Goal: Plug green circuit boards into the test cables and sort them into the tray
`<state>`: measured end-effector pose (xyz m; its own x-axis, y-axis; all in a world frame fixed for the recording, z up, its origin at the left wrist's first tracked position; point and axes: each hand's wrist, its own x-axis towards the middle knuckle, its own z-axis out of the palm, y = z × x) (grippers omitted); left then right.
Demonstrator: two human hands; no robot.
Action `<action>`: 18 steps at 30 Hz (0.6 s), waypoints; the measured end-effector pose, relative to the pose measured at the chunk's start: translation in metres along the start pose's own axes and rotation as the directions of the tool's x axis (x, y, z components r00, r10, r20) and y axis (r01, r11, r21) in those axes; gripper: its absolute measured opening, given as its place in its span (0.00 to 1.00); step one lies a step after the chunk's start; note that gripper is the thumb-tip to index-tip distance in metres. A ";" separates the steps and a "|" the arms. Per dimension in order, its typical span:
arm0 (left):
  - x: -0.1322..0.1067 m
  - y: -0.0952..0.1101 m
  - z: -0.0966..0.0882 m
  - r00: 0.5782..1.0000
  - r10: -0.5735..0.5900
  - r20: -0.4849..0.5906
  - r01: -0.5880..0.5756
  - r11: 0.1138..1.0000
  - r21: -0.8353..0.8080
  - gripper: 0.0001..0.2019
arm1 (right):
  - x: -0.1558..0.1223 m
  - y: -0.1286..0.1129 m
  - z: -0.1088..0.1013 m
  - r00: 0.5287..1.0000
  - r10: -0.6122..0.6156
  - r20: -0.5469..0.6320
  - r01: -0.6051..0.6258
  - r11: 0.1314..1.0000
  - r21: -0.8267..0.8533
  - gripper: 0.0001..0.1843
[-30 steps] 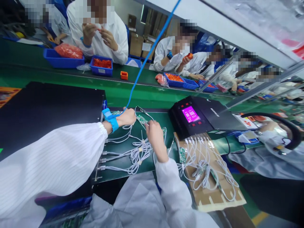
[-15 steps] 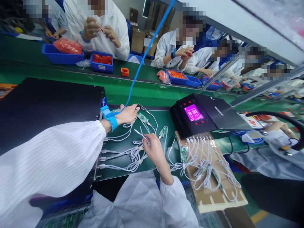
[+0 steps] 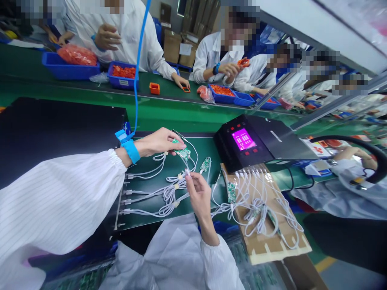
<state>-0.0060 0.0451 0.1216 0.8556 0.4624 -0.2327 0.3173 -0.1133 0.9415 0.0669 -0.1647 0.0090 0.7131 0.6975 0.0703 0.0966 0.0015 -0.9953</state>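
My left hand point(image 3: 161, 143), with a blue strap on its wrist, pinches a green circuit board point(image 3: 184, 153) at the back of the green work surface. Its fingers cover part of the board. Closer to me, my right hand point(image 3: 199, 195) grips a white cable point(image 3: 187, 172) near its plug end, between thumb and fingertips. The plug is below the board and apart from it. Beneath both hands lie coiled white cables point(image 3: 171, 195) running from the black box at left. Another circuit board point(image 3: 206, 164) with a cable lies just right of my hands.
A black box point(image 3: 60, 133) stands at left. At right is a black tester point(image 3: 243, 139) with a lit pink screen, its cables spread over cardboard point(image 3: 256, 245). Across the green bench, co-workers handle orange parts beside blue bins point(image 3: 123, 82). A blue cord point(image 3: 136, 100) hangs near my left wrist.
My left hand has gone from lying spread over the boards to pinching one. My right hand has turned the cable's plug upward. A co-worker opposite has lowered a hand to an orange frame.
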 end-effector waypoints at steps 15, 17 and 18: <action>-0.001 -0.002 -0.002 0.980 0.129 0.149 -0.150 0.978 0.142 0.15 | -0.002 -0.003 0.004 0.994 0.009 -0.111 -0.010 1.000 -0.015 0.22; -0.001 -0.002 -0.002 0.981 0.132 0.143 -0.152 0.979 0.140 0.15 | -0.002 -0.002 0.003 0.993 0.011 -0.121 -0.015 1.000 -0.026 0.23; -0.001 -0.001 -0.002 0.981 0.130 0.141 -0.150 0.979 0.139 0.15 | -0.002 -0.002 0.003 0.993 0.013 -0.120 -0.017 0.999 -0.032 0.23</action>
<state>-0.0080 0.0469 0.1209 0.9387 0.3151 -0.1400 0.2392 -0.3028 0.9225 0.0635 -0.1636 0.0108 0.7922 0.6068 0.0650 0.1068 -0.0329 -0.9937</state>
